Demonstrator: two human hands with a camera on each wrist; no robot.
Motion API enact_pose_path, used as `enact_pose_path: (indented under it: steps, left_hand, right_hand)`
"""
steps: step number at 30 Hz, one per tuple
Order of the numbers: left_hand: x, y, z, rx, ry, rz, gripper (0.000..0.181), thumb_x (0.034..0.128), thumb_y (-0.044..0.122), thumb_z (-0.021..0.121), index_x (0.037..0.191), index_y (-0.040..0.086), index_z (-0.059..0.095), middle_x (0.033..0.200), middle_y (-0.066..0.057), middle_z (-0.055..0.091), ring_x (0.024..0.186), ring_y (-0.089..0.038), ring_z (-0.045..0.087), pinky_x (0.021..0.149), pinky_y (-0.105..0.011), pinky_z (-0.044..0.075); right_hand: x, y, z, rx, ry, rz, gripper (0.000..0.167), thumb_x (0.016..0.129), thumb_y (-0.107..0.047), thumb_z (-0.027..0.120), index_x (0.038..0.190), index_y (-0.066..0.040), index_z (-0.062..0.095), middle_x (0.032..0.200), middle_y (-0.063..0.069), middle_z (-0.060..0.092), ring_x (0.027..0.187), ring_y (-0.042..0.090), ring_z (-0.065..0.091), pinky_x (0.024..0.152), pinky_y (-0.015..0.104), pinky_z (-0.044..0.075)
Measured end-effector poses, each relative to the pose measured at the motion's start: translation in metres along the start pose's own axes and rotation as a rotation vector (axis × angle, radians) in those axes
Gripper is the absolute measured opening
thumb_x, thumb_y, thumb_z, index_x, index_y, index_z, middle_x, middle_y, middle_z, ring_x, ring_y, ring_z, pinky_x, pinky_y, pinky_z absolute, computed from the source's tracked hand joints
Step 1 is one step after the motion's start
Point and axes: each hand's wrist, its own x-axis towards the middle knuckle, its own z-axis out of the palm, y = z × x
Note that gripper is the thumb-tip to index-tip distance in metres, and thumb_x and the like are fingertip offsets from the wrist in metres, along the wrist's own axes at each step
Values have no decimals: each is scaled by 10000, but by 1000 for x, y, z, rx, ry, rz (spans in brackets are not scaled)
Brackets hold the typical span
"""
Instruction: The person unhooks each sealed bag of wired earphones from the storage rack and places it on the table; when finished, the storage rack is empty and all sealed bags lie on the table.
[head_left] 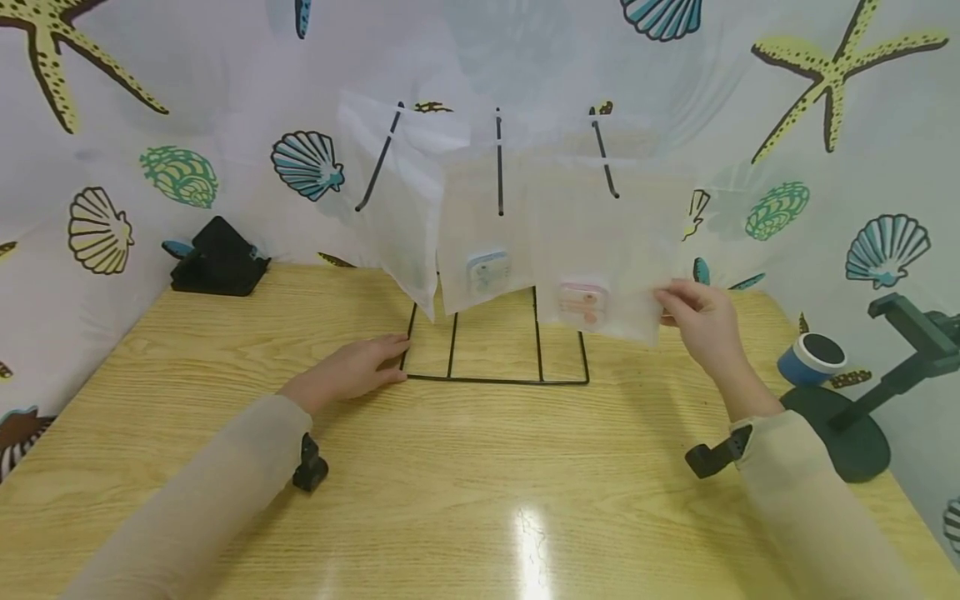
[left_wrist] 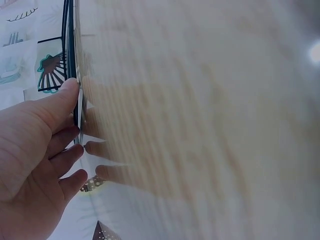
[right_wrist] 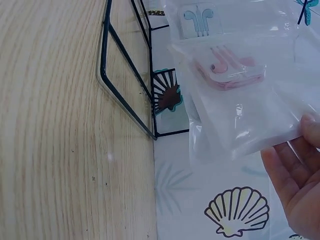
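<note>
A black wire display rack [head_left: 495, 381] stands on the table, with three upper hooks holding frosted plastic bags. My left hand [head_left: 356, 367] rests against the left side of its base; in the left wrist view the thumb and fingertips [left_wrist: 75, 177] touch along the wire without curling round it. My right hand [head_left: 705, 321] pinches the lower right corner of the right-hand bag [head_left: 622, 242], which contains pink earphones [right_wrist: 227, 70] in a case. The middle bag [head_left: 480, 200] has pale blue earphones [right_wrist: 198, 21]. Folds hide the contents of the left bag [head_left: 405, 200].
A black stand [head_left: 217, 258] sits at the table's back left. On the right are a blue-and-white tape roll [head_left: 812, 360] and a dark stand with a round base [head_left: 840, 429]. A shell-and-starfish patterned cloth [head_left: 525, 50] hangs behind the rack.
</note>
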Motion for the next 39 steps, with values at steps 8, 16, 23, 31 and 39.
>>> enact_pose_path:
  steps: [8, 16, 23, 31, 39]
  left_hand:
    - [1, -1, 1, 0, -4, -1, 592, 949, 249, 539, 1402, -56, 309, 1446, -220, 270, 1313, -377, 244, 1032, -493, 259]
    - [0, 3, -2, 3, -8, -11, 582, 952, 235, 534, 1402, -57, 308, 1446, -226, 265, 1309, -381, 250, 1031, -496, 260]
    - [-1, 5, -3, 7, -9, -3, 581, 952, 230, 534, 1395, -72, 310, 1441, -240, 266, 1307, -390, 249, 1031, -499, 256]
    - [0, 6, -2, 8, -8, -18, 584, 945, 236, 546, 1395, -61, 323, 1435, -233, 285, 1302, -386, 266, 1028, -498, 262]
    - [0, 5, -3, 2, -8, -27, 578, 947, 229, 545, 1398, -55, 322, 1436, -233, 283, 1301, -389, 264, 1025, -501, 268]
  right_hand:
    - [-14, -7, -8, 4, -5, -46, 228, 905, -62, 593, 1049, 108, 645, 842, -88, 607, 679, 2, 601, 619, 180, 518]
    - [-28, -16, -14, 56, 33, -63, 207, 884, -29, 612, 1009, 136, 631, 784, -111, 612, 637, 15, 605, 576, 172, 514]
    - [-40, -19, -17, 70, 8, -114, 187, 888, -2, 597, 993, 149, 627, 818, -102, 640, 635, 39, 622, 550, 184, 517]
    - [-53, -24, -21, 160, -16, -145, 199, 870, 62, 589, 943, -56, 730, 815, -109, 665, 610, 58, 622, 530, 180, 512]
    - [-65, -33, -25, 174, -13, -162, 327, 846, 130, 575, 910, -142, 744, 810, -102, 673, 599, 52, 611, 527, 168, 505]
